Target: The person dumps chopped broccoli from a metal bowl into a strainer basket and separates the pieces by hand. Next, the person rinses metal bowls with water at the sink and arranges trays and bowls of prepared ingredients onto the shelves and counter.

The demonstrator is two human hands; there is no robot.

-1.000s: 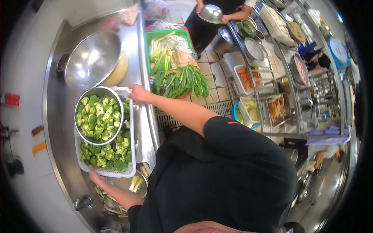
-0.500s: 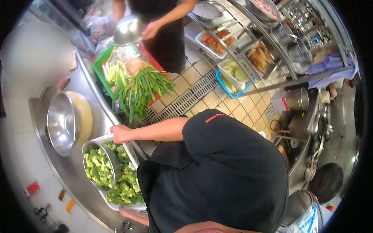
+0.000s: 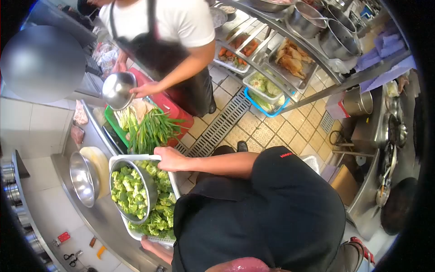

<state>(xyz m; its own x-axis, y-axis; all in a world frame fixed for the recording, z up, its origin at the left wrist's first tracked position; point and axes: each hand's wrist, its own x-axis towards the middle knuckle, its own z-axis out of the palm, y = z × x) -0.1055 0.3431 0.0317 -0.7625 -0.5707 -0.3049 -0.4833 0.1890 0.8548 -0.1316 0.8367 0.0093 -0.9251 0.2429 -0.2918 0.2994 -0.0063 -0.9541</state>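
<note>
My right hand (image 3: pixel 170 159) is closed round the upper corner of a white plastic basket (image 3: pixel 175 181) full of broccoli florets (image 3: pixel 164 213). My left hand (image 3: pixel 151 245) is at the basket's lower edge, its fingers partly hidden beneath the rim. Inside the basket, on top of the loose florets, a round metal bowl (image 3: pixel 152 190) leans tilted, also filled with broccoli. The basket is at the steel counter's edge, close against my black shirt. An empty-looking metal bowl (image 3: pixel 84 180) lies tilted beside it, against a round pale board (image 3: pixel 100 170).
Across from me, a person in a dark apron (image 3: pixel 158 54) holds a metal bowl (image 3: pixel 118 90) above a green crate (image 3: pixel 114 122) of leafy greens (image 3: pixel 156 129). A shelf rack at upper right carries chicken (image 3: pixel 292 59) and carrots (image 3: pixel 240 47). A floor drain (image 3: pixel 222 122) crosses the tiles.
The view has shifted, so the basket appears slightly farther right and more of the co-worker shows. Both my hands stay on the basket. The co-worker's bowl appears lower and farther left.
</note>
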